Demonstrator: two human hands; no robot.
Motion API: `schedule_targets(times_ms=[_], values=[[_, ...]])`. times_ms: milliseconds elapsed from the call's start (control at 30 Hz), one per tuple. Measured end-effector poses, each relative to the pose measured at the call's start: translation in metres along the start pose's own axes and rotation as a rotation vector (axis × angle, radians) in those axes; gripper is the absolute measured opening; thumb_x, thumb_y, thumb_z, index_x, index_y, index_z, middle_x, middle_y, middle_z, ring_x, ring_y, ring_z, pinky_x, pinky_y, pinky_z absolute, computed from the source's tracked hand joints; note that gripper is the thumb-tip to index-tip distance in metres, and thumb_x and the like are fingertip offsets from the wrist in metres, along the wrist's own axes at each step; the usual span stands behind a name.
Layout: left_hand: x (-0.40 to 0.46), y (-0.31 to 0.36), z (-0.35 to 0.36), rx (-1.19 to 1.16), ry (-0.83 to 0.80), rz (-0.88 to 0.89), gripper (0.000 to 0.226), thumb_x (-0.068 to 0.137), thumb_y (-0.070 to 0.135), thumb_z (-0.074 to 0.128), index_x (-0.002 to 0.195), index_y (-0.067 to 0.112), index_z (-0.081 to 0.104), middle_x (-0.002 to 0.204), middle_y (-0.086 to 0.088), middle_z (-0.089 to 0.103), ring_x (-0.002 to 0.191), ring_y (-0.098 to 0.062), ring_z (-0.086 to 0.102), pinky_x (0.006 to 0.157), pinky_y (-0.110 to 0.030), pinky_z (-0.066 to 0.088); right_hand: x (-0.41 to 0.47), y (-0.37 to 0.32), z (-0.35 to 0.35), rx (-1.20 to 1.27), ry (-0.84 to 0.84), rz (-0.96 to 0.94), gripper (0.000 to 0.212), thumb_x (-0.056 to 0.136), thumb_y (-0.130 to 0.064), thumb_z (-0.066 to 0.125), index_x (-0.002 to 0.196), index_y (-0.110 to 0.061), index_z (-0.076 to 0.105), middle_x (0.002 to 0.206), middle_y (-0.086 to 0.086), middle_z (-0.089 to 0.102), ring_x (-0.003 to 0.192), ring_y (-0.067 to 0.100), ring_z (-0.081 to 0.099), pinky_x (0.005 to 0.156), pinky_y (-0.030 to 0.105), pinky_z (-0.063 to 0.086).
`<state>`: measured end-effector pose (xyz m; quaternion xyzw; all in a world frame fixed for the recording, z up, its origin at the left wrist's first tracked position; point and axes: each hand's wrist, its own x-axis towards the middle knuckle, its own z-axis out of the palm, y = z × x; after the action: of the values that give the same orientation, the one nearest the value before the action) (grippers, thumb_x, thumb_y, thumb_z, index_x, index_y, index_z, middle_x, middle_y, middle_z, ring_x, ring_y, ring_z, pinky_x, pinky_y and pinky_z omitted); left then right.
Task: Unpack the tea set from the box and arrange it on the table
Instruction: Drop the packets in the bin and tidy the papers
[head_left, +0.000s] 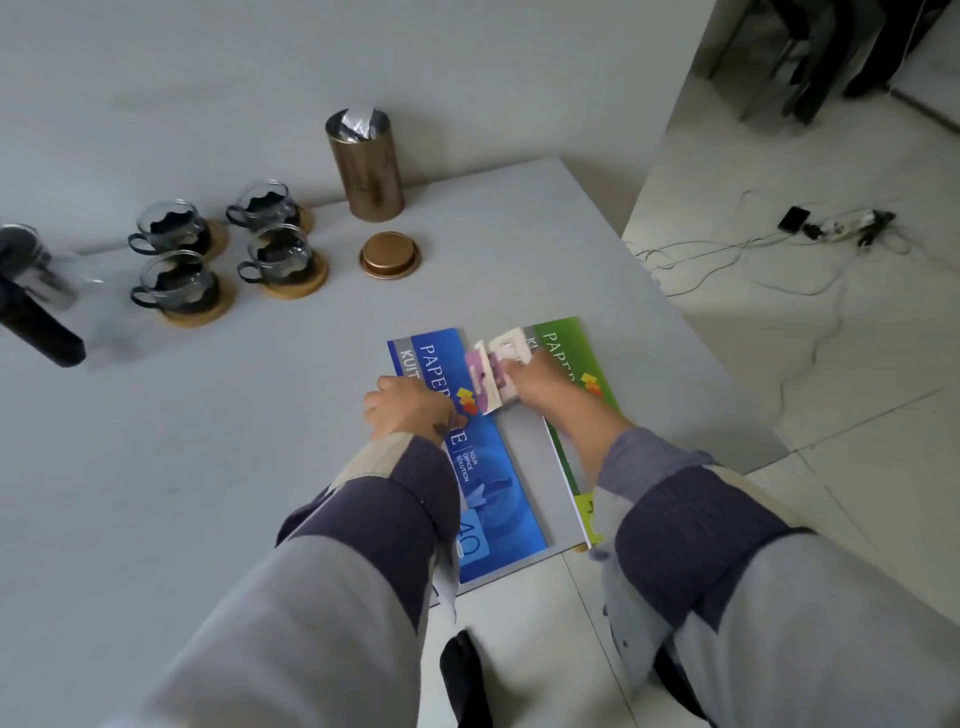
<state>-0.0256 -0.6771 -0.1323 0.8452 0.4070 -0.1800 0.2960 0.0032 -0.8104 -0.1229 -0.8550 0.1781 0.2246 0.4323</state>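
Box (496, 452): flattened on desk (260, 415). My right grip (540, 382) holds small packet (493, 376); left grip (402, 413) curled on panel. Four cups (228, 244) arranged far-left. Lift packet squarely, set beside canister (366, 166).

Teapot (36, 291) blurred, cut off left

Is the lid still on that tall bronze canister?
No. The bronze canister stands open with a foil bag showing at its top, and its lid lies on the table in front of it.
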Motion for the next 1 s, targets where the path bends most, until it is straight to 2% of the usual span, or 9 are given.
schedule_targets(times_ms=[100, 167, 267, 433, 533, 633, 800, 933, 1000], values=[[-0.004, -0.001, -0.001, 0.02, 0.025, 0.016, 0.1, 0.055, 0.04, 0.091, 0.129, 0.005, 0.033, 0.129, -0.013, 0.043, 0.123, -0.028, 0.045, 0.098, -0.041, 0.045, 0.009, 0.007, -0.022, -0.046, 0.113, 0.075, 0.047, 0.096, -0.036, 0.045, 0.129, -0.004, 0.051, 0.121, 0.014, 0.058, 0.103, 0.029, 0.054, 0.084, 0.029, 0.042], [-0.007, 0.001, 0.0, 0.047, 0.054, 0.034, 0.101, 0.058, 0.041, 0.09, 0.13, 0.003, 0.031, 0.13, -0.012, 0.041, 0.124, -0.026, 0.042, 0.099, -0.038, 0.042, 0.012, 0.015, -0.033, -0.251, 0.207, 0.173, 0.054, 0.092, -0.046, 0.047, 0.131, -0.009, 0.046, 0.133, 0.015, 0.049, 0.118, 0.033, 0.046, 0.096, 0.037, 0.041], [-0.007, 0.004, 0.0, 0.043, 0.081, 0.043, 0.1, 0.061, 0.038, 0.088, 0.132, 0.001, 0.029, 0.13, -0.011, 0.039, 0.124, -0.023, 0.042, 0.098, -0.034, 0.042, 0.012, 0.022, -0.04, -0.344, 0.288, 0.265, 0.072, 0.078, -0.053, 0.066, 0.131, -0.013, 0.038, 0.136, 0.014, 0.035, 0.126, 0.032, 0.035, 0.098, 0.043, 0.039], [-0.009, 0.001, 0.005, 0.075, 0.082, 0.224, 0.083, 0.072, 0.031, 0.081, 0.132, -0.004, 0.036, 0.13, -0.017, 0.037, 0.12, -0.029, 0.04, 0.095, -0.03, 0.041, 0.019, 0.017, -0.042, -0.269, 0.31, 0.321, 0.094, 0.06, -0.051, 0.083, 0.13, -0.008, 0.037, 0.131, 0.016, 0.049, 0.12, 0.033, 0.047, 0.1, 0.043, 0.043], [-0.015, 0.004, -0.002, 0.215, 0.099, 0.264, 0.079, 0.079, 0.048, 0.07, 0.131, -0.002, 0.037, 0.12, -0.013, 0.038, 0.113, -0.026, 0.037, 0.083, -0.025, 0.034, 0.029, 0.017, -0.045, -0.289, 0.229, 0.342, 0.087, 0.054, -0.057, 0.083, 0.12, -0.009, 0.053, 0.12, 0.011, 0.06, 0.11, 0.03, 0.056, 0.096, 0.04, 0.047], [-0.014, 0.012, -0.004, 0.246, 0.045, 0.279, 0.086, 0.076, 0.042, 0.075, 0.133, -0.005, 0.03, 0.12, -0.011, 0.034, 0.117, -0.025, 0.033, 0.092, -0.03, 0.044, 0.045, 0.023, -0.044, -0.224, 0.191, 0.346, 0.079, 0.049, -0.053, 0.086, 0.111, -0.01, 0.063, 0.112, 0.01, 0.064, 0.106, 0.03, 0.058, 0.094, 0.041, 0.049], [-0.013, 0.022, -0.017, -0.084, -0.172, 0.163, 0.081, 0.071, 0.013, 0.081, 0.126, 0.01, 0.022, 0.124, -0.01, 0.049, 0.107, -0.028, 0.056, 0.091, -0.036, 0.049, 0.015, 0.006, -0.046, 0.002, 0.236, 0.239, 0.083, 0.074, -0.019, 0.081, 0.136, -0.007, 0.027, 0.129, 0.014, 0.054, 0.117, 0.033, 0.054, 0.092, 0.037, 0.046], [-0.011, 0.039, -0.039, -0.182, -0.231, 0.186, 0.052, 0.084, 0.001, 0.064, 0.117, 0.01, 0.025, 0.127, -0.018, 0.051, 0.116, -0.035, 0.055, 0.098, -0.045, 0.048, 0.012, -0.008, -0.062, 0.107, 0.189, 0.101, 0.062, 0.082, -0.009, 0.071, 0.131, -0.009, 0.033, 0.127, 0.014, 0.056, 0.113, 0.031, 0.056, 0.088, 0.036, 0.046], [-0.007, 0.052, -0.047, -0.222, -0.204, 0.192, 0.057, 0.083, 0.0, 0.064, 0.124, 0.007, 0.025, 0.127, -0.019, 0.051, 0.118, -0.038, 0.054, 0.098, -0.05, 0.047, 0.016, -0.023, -0.075, 0.22, 0.223, 0.045, 0.057, 0.085, -0.009, 0.067, 0.131, -0.011, 0.035, 0.127, 0.014, 0.056, 0.112, 0.031, 0.057, 0.094, 0.039, 0.048]])
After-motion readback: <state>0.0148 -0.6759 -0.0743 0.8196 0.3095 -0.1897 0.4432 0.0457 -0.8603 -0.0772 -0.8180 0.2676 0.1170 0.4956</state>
